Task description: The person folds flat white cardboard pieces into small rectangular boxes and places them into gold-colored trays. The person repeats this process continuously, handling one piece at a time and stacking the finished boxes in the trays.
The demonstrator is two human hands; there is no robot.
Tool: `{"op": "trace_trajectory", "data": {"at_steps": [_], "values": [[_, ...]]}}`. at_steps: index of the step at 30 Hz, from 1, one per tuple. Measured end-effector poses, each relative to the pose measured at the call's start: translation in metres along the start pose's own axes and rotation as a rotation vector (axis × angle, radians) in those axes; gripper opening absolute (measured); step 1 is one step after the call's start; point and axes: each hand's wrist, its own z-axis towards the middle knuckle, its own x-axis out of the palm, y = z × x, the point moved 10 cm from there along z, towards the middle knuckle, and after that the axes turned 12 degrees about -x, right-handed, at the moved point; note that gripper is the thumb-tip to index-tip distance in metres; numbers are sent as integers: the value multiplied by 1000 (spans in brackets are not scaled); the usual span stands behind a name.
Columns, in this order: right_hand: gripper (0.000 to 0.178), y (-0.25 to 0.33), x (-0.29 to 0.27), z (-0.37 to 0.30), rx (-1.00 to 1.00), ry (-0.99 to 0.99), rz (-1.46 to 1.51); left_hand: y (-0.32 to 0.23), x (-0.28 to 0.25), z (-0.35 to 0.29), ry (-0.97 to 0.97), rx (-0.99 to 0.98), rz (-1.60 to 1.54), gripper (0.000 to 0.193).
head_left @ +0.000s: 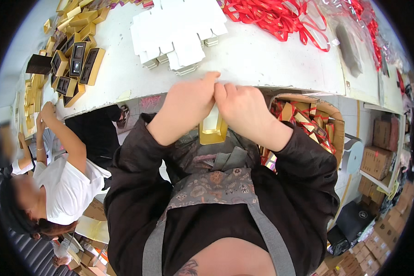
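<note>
A small open gold box (213,136) with a pale inside is held over my lap, at the table's front edge. My left hand (188,100) is closed at the box's far left side, its thumb or forefinger pointing away from me. My right hand (242,106) is closed at the far right side, its bent fingers meeting the left hand's. The backs of both hands hide the box's far end, so the exact grip there cannot be made out. Just beyond my hands, flat white card pieces (178,30) lie in stacks on the white table (262,64).
Gold boxes with dark inserts (92,66) are piled at the far left. A heap of red ribbons (271,18) lies at the far right. Beside my right arm stands a carton (338,133) of gold boxes with red ribbon. A person in a white shirt (69,188) works at my left.
</note>
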Motion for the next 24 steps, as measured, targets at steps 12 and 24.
{"op": "trace_trajectory", "data": {"at_steps": [12, 24], "values": [[57, -29, 17, -21, 420, -13, 672, 30, -46, 2, -94, -133, -370, 44], [53, 30, 38, 20, 262, 174, 1262, 34, -91, -43, 0, -205, -138, 44]]}}
